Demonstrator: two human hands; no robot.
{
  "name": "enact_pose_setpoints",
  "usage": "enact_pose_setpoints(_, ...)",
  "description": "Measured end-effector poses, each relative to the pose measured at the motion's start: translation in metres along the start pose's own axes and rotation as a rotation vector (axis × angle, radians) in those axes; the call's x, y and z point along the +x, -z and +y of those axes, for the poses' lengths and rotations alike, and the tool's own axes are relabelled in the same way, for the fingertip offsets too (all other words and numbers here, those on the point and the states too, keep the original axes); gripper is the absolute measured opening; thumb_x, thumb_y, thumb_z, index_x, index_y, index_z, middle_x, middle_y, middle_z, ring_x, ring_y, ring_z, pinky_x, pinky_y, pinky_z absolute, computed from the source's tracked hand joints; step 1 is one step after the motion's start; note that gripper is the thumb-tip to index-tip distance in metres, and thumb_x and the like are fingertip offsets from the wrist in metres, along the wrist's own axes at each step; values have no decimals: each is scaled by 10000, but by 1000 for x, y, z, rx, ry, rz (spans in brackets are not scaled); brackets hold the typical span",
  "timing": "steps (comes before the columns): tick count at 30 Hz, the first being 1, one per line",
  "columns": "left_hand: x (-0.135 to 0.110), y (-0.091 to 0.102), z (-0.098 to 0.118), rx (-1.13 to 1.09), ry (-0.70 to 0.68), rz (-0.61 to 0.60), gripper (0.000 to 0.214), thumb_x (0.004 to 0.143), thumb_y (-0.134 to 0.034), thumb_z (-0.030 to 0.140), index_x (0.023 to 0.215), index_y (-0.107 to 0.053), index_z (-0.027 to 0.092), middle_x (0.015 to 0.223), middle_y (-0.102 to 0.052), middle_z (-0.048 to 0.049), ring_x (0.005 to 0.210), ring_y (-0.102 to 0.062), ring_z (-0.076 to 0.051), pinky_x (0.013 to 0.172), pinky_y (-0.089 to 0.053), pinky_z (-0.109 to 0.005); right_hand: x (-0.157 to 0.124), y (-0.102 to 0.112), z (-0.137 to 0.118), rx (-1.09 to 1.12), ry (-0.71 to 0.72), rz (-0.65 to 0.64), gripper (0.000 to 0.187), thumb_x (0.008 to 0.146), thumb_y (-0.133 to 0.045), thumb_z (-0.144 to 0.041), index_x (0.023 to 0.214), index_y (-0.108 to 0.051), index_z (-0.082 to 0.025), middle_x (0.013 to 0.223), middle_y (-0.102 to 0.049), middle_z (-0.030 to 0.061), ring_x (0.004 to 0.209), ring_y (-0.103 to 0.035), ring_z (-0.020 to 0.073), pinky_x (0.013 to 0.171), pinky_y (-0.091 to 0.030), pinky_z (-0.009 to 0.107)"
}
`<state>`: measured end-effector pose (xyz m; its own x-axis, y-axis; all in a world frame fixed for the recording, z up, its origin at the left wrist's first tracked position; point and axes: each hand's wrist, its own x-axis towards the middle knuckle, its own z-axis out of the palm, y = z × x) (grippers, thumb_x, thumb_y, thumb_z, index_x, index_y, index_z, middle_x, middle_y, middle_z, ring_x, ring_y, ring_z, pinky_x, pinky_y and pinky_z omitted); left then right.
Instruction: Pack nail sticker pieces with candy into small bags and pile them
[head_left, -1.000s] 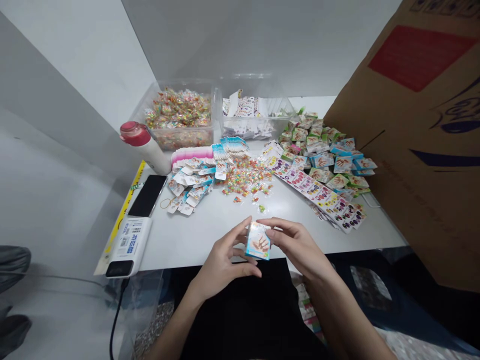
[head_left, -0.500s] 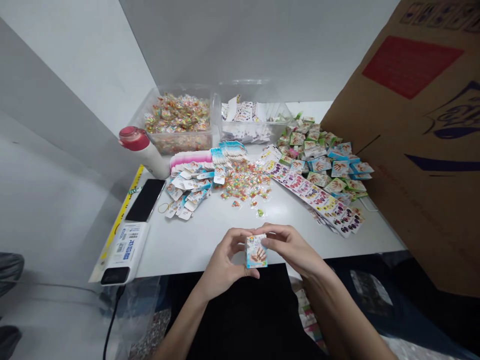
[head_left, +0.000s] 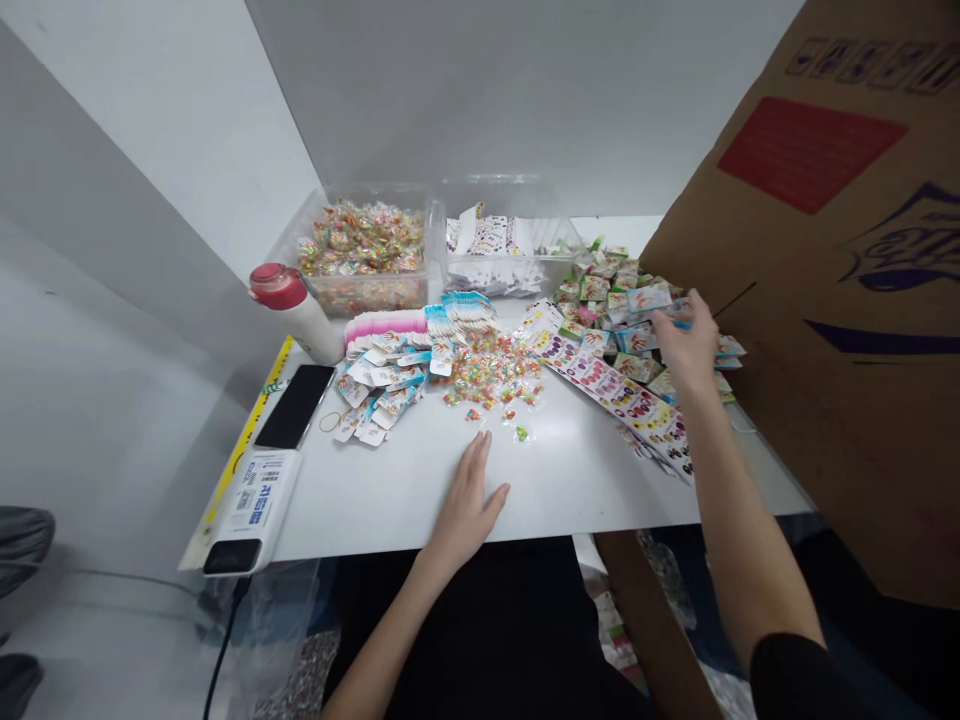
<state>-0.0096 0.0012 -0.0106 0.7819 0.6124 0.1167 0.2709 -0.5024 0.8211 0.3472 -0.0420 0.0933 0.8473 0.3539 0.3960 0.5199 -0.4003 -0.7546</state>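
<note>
My left hand point(head_left: 466, 505) lies on the white table near its front edge, fingers stretched out and holding nothing. Over at the right, my right hand point(head_left: 688, 340) is at a heap of small printed boxes point(head_left: 595, 288), its thumb and fingers around a small light-blue box point(head_left: 649, 299) on top of the heap. Part of that box is hidden by the fingers. Long sticker sheets point(head_left: 600, 385) with coloured ovals lie just left of this hand. Ahead of my left hand are small clear packets point(head_left: 491, 370) with bright-coloured contents.
Flat unfolded cartons point(head_left: 390, 375) lie left of the packets. Behind stand a clear bin of packets point(head_left: 364, 240) and a clear bin of printed sheets point(head_left: 495, 250). A bottle point(head_left: 300, 315), phone point(head_left: 295, 407) and power bank point(head_left: 253, 510) line the left side; a big cardboard box point(head_left: 825, 300) stands right.
My right hand has carried the small box from in front of me to the heap at the right. My left hand has let go of it and now lies on the table.
</note>
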Motion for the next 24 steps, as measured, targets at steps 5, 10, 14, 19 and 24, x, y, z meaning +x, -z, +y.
enact_pose_setpoints(5, 0, 1, 1, 22, -15, 18, 576, 964, -417, 247, 1491, -186, 284, 1521, -302, -91, 1395, -320, -227, 1124, -338, -425, -24, 6, 31, -373, 133, -171, 269, 781, -654, -355, 911, -729, -132, 961, -622, 161, 911, -546, 273, 820, -399, 413)
enact_pose_setpoints(10, 1, 3, 2, 62, -16, 11, 527, 959, -419, 225, 1462, -265, 256, 1481, -362, -92, 1385, -324, -212, 1146, -302, -427, -54, 8, 48, -554, 171, -313, 164, 677, -722, -322, 732, -717, -168, 852, -645, 114, 856, -546, 297, 763, -365, 426)
enact_pose_setpoints(14, 1, 5, 5, 39, 0, 0, 486, 956, -426, 218, 1431, -327, 253, 1463, -385, -95, 1369, -348, -222, 1138, -311, -449, -54, 14, 47, -432, 180, -252, 162, 794, -587, -303, 751, -673, -173, 747, -663, 76, 724, -585, 228, 671, -394, 335)
enact_pose_setpoints(19, 3, 7, 11, -113, 37, 43, 413, 951, -448, 233, 1363, -421, 251, 1390, -463, -85, 1316, -421, -217, 1117, -339, -443, -60, 29, 11, -265, 198, -198, 249, 857, -545, -369, 722, -655, -191, 617, -611, 45, 597, -554, 212, 605, -376, 323)
enact_pose_setpoints(24, 3, 18, 43, -542, 106, 20, 488, 937, -524, 316, 1398, -376, 254, 1270, -584, -96, 1194, -548, -225, 1044, -413, -444, -107, 34, -59, 320, -25, -569, 387, 838, -621, -435, 1159, -581, -224, 693, -629, 16, 644, -592, 202, 563, -446, 298)
